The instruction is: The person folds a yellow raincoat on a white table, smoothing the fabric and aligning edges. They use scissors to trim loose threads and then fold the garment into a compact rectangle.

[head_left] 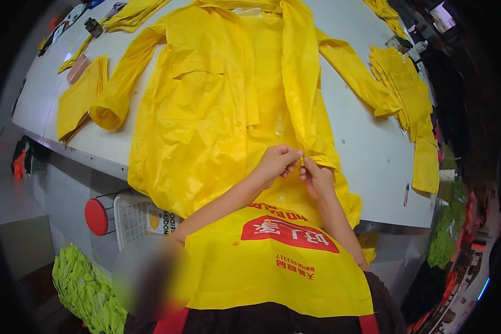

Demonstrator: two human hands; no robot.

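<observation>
glossy, crinkled yellow raincoat [206, 106] spread open across the pale grey tabletop [367, 150], hem hanging over the near edge. left hand [275, 162] and right hand [317, 177] meeting at the front opening near the hem, fingers [295, 156] of both pinched narrow on a small yellow fastener [301, 162] at the coat's edge. stacked flat yellow fabric pieces [412, 106] to the right, more folded yellow pieces [80, 97] to the left. yellow apron [273, 267] with a red oval label on the chest below. white basket [136, 217] and red round cap [96, 216] under the tabletop, heap of green fabric [86, 286] on the floor.
</observation>
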